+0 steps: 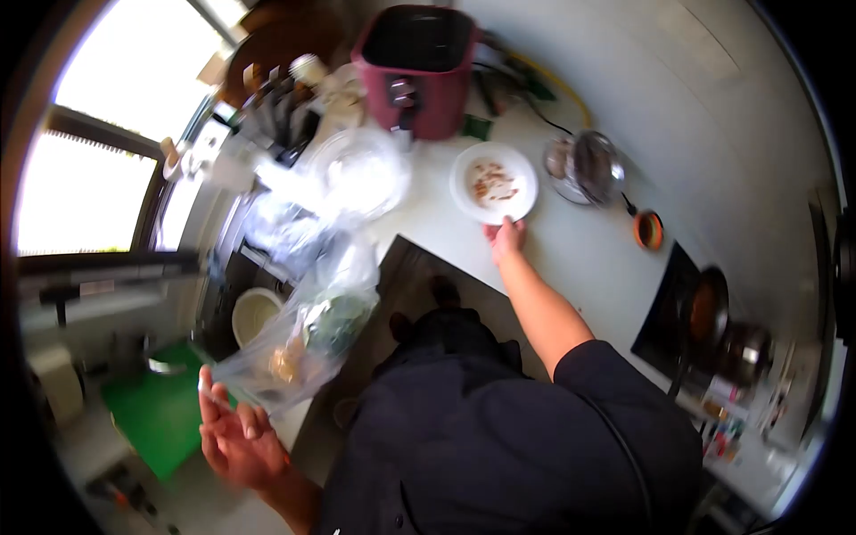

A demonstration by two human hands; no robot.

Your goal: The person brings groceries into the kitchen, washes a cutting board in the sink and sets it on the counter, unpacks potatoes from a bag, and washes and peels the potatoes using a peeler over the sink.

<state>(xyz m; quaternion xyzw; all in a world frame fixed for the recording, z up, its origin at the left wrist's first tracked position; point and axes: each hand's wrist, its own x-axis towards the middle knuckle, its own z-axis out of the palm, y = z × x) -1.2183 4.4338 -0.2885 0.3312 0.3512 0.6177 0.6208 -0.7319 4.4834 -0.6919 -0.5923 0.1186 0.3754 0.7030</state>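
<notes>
My right hand grips the near rim of a small white plate with reddish-brown bits on it, at the counter. My left hand is at the lower left, palm up, fingers partly curled and apart. Beside its fingertips is the edge of a clear plastic bag, which holds something green and something yellowish-brown; whether the fingers hold the bag is hard to tell. The bag lies towards other clear plastic near the sink.
On the counter stand a maroon air fryer, a clear round container, a glass jar and an orange-rimmed round item. A pan sits at the right, a green board at the left.
</notes>
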